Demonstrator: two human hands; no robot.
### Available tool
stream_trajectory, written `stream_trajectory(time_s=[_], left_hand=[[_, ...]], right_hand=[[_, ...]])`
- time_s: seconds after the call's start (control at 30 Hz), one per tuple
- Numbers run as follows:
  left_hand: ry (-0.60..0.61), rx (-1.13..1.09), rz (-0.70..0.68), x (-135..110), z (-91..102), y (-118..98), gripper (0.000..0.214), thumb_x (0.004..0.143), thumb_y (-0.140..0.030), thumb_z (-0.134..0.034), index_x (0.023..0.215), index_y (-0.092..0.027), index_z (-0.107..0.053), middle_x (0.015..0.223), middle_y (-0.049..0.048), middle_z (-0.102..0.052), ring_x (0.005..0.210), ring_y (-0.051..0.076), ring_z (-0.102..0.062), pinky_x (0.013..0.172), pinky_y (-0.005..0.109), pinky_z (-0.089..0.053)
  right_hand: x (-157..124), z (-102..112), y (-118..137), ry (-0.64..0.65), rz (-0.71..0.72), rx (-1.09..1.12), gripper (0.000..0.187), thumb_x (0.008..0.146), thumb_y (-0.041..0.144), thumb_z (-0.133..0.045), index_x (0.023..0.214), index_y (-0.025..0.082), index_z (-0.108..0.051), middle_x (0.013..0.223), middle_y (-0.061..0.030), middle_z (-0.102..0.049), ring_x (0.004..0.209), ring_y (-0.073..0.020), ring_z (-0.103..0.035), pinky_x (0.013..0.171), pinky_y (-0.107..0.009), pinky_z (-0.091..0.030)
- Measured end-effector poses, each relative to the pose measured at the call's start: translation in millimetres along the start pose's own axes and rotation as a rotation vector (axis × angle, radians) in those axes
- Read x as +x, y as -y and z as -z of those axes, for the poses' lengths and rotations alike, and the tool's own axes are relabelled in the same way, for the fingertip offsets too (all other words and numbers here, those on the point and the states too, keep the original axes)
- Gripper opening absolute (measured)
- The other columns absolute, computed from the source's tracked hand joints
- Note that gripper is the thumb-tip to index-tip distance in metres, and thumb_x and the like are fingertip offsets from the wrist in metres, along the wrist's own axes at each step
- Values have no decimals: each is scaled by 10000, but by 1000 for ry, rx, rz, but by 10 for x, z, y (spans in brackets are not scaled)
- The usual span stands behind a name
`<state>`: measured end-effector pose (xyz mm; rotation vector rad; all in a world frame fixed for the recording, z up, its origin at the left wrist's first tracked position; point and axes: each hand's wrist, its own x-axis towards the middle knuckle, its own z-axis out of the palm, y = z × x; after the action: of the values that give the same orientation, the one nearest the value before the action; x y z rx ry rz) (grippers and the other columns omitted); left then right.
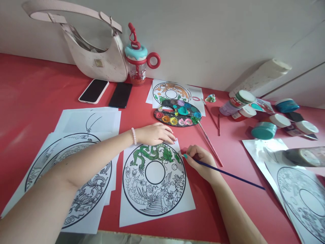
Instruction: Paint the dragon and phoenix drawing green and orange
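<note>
The right hand [201, 162] grips a blue brush [228, 173] at the edge of a part-green drawing [156, 194]. The left hand [156, 134] lies flat, unclenched, across its top.

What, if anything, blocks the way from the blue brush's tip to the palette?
Nothing visible: the left hand lies just left of the line, and a red-handled brush rests against the palette farther right.

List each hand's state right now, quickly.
Left hand: open, palm down at the top edge of the sheet with the green dragon.
Right hand: closed, holding the blue paintbrush.
</note>
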<state>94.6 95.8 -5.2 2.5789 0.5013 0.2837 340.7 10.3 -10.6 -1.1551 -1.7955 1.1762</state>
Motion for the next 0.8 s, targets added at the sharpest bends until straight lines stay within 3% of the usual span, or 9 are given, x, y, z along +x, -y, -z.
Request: stream_trajectory(time_s=[0.2,0.8], left_hand=[[3,2,-1,-1,1,0,476,826,-43,-436,1151,-330,-632,1286,-63,-597,1244,202,-446,1036,427,-278],[-29,-14,-3,-2,3,-20,454,849,-57,-425,1139,-336,-635,1260,-69,-614,1230,182,-460,1048,410,-277]], right_hand=[[-24,21,-19,50,4,1,256,824,195,-545,644,212,-364,643,27,-463,592,-112,-415,572,-260,-349],[6,-41,-33,14,-12,-62,263,842,297,-569,673,210,-388,668,21,-463,611,-114,-429,558,-247,-356]])
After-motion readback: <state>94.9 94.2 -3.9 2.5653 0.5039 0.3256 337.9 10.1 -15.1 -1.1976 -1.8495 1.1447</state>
